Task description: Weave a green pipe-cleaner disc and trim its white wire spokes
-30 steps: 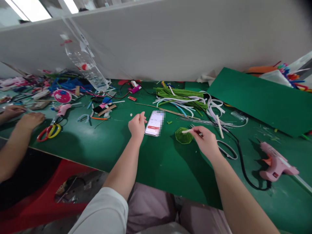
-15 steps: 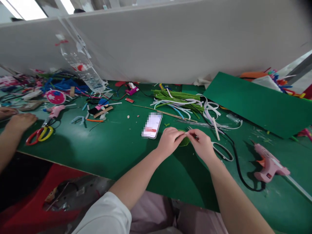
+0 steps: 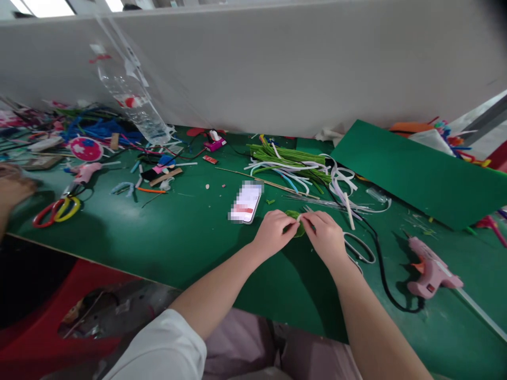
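My left hand (image 3: pixel 276 230) and my right hand (image 3: pixel 324 235) meet above the green table, fingertips pinched close together. Between them is a small white piece (image 3: pixel 300 217), gripped by both. A green leafy-looking piece (image 3: pixel 293 214) shows behind and below the fingertips; how it joins the white piece is hidden. Grey-handled scissors (image 3: pixel 359 248) lie beside and partly beneath my right hand, their tips showing just past the fingers. To the left of my left hand lies a phone (image 3: pixel 246 202) with a lit, blurred screen.
Green and white pipe cleaners (image 3: pixel 291 161) lie behind my hands. On the right are a pink glue gun (image 3: pixel 431 269) with a black cord and a green board (image 3: pixel 420 174). Leftward stand a bottle (image 3: pixel 134 103), red-and-yellow scissors (image 3: pixel 57 211) and another person's hand (image 3: pixel 15 184).
My fingertips have shifted slightly, and more of the white and green pieces shows between them. The other person's hand has moved left. The whole view has shifted a little.
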`<move>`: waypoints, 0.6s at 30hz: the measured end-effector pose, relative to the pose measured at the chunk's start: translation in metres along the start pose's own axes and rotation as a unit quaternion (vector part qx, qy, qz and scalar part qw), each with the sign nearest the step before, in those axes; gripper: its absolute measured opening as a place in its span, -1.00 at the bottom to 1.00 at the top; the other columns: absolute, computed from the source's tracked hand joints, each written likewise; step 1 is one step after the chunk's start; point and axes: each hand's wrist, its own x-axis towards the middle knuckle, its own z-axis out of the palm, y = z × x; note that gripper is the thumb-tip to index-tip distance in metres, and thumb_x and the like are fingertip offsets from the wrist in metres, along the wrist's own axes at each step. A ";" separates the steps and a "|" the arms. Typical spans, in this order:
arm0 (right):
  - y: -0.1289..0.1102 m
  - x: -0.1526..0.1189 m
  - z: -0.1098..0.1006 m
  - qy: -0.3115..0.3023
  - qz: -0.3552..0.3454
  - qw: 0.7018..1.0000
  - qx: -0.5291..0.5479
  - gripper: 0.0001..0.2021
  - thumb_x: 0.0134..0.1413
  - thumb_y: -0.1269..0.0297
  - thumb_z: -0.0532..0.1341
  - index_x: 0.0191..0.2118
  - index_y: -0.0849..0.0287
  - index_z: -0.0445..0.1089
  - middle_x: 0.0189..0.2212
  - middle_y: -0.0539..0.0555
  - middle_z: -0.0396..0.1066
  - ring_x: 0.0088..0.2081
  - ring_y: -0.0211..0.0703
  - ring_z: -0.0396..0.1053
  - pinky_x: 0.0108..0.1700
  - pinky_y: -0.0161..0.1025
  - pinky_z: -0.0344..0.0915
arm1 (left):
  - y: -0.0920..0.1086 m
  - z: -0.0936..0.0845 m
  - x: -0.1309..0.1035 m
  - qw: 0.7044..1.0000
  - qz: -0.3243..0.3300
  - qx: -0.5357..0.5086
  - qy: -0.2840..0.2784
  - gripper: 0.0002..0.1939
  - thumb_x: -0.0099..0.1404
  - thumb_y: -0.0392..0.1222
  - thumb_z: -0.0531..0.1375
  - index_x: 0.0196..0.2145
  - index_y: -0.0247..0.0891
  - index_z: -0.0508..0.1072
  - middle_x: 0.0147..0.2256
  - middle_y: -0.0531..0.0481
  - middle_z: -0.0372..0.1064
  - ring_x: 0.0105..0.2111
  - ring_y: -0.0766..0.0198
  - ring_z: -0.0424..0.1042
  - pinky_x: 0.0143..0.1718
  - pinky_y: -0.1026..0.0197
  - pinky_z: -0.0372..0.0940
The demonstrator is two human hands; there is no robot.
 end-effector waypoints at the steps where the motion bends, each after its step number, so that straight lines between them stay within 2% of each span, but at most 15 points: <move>1: 0.000 0.000 0.000 0.001 -0.002 1.000 0.000 -0.85 0.13 0.33 0.07 -0.31 0.17 0.38 -0.38 0.09 0.43 -0.29 -0.12 0.34 -0.26 -0.23 0.26 | 0.000 0.000 0.000 1.000 -0.001 -0.001 -0.002 -0.75 0.26 -0.16 0.03 -0.47 -0.26 0.43 -0.50 0.01 0.37 -0.39 0.29 0.31 -0.28 0.17 0.18; 13: -0.001 0.000 0.002 0.023 0.002 0.998 0.050 -0.83 0.13 0.35 0.05 -0.29 0.20 0.39 -0.37 0.13 0.44 -0.31 -0.11 0.35 -0.25 -0.18 0.30 | 0.002 0.001 0.000 1.000 0.011 -0.018 -0.004 -0.76 0.25 -0.18 0.05 -0.51 -0.26 0.41 -0.53 0.03 0.36 -0.41 0.31 0.30 -0.27 0.18 0.17; 16: -0.003 0.001 0.001 0.023 0.023 0.997 0.074 -0.82 0.13 0.34 0.05 -0.29 0.19 0.40 -0.38 0.13 0.44 -0.31 -0.10 0.35 -0.22 -0.16 0.30 | 0.003 0.000 0.000 1.000 0.004 -0.020 -0.008 -0.75 0.26 -0.17 0.04 -0.50 -0.26 0.41 -0.52 0.03 0.37 -0.41 0.31 0.31 -0.27 0.18 0.17; 18: -0.003 0.002 -0.001 0.013 0.062 0.991 0.116 -0.83 0.12 0.33 0.06 -0.29 0.18 0.40 -0.38 0.11 0.43 -0.32 -0.13 0.36 -0.26 -0.19 0.32 | 0.002 -0.002 0.000 1.000 0.003 -0.016 -0.010 -0.74 0.27 -0.15 0.02 -0.49 -0.26 0.42 -0.52 0.02 0.37 -0.41 0.30 0.31 -0.27 0.18 0.17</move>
